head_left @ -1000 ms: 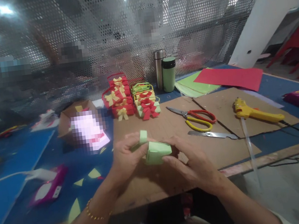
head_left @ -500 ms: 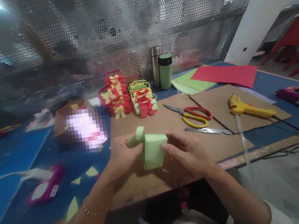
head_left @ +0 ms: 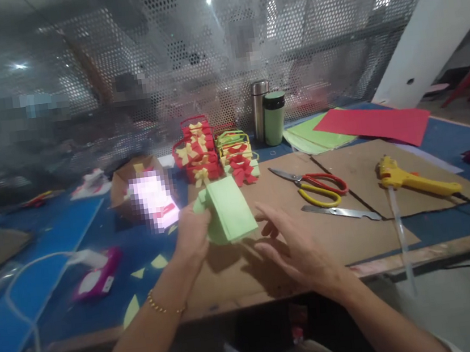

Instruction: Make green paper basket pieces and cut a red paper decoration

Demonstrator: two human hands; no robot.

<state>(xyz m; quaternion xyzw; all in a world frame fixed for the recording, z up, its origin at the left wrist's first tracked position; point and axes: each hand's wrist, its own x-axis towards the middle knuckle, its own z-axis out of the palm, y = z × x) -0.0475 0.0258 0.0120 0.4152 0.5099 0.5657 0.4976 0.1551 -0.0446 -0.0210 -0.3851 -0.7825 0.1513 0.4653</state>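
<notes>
A folded light-green paper box [head_left: 232,207] is held tilted above the cardboard sheet [head_left: 215,292]. My left hand [head_left: 194,229] is closed on its left side, where part of the paper is hidden by the fingers. Just right of the box, my right hand [head_left: 289,246] is open, fingers apart and clear of the paper. Behind the box stand small red paper baskets [head_left: 201,163] with yellow bows, and green and yellow paper baskets [head_left: 236,156] with red bows.
Scissors [head_left: 308,184] and a metal blade [head_left: 342,212] lie to the right, then a yellow glue gun [head_left: 415,178]. Red paper [head_left: 374,124], a green tumbler [head_left: 275,119] and a steel flask [head_left: 258,110] are behind. A cardboard box [head_left: 122,198] and a purple device [head_left: 101,275] sit left.
My right hand has let go of the paper box and opened. The left hand has raised the box and turned it. The whole view has shifted slightly left.
</notes>
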